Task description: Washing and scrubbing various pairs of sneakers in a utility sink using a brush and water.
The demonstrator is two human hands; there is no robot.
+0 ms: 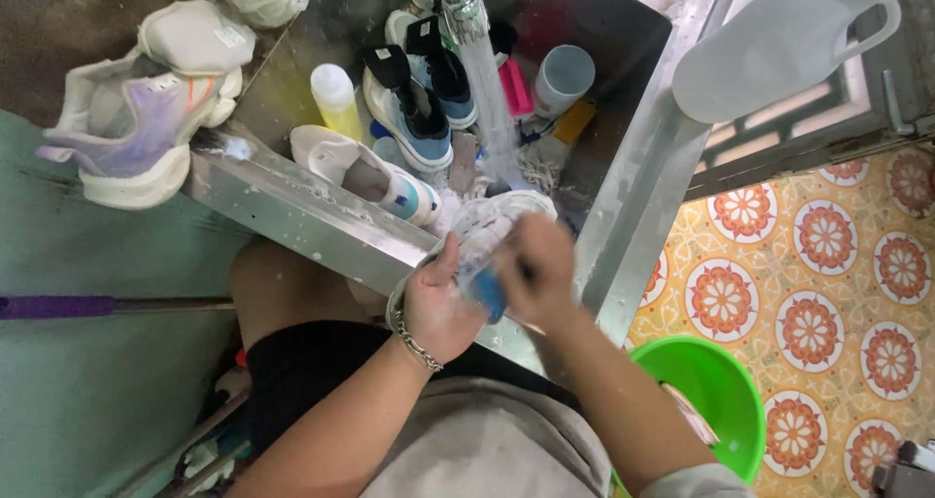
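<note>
At the far left, a white and lavender sneaker (131, 128) lies on the grey counter beside the steel sink (292, 211), with a purple-handled rod (58, 307) lower down. Inside the basin stand a yellow bottle (336, 99), a white slip-on shoe (365, 175) and a blue and white sneaker (414, 109), all near the running faucet (466, 11). At the sink's front edge the person's left hand (438, 308), a chain bracelet on its wrist, is clenched around a soapy white shoe (492, 221) held under the stream of water. Just to its right, the right hand (541, 269), blurred, presses against that shoe and seems closed on a blue brush (489, 294), though the grasp is unclear. Further right, a white plastic jug (779, 45) rests on the ledge, and a green basin (716, 401) sits on the patterned floor tiles (828, 255).
</note>
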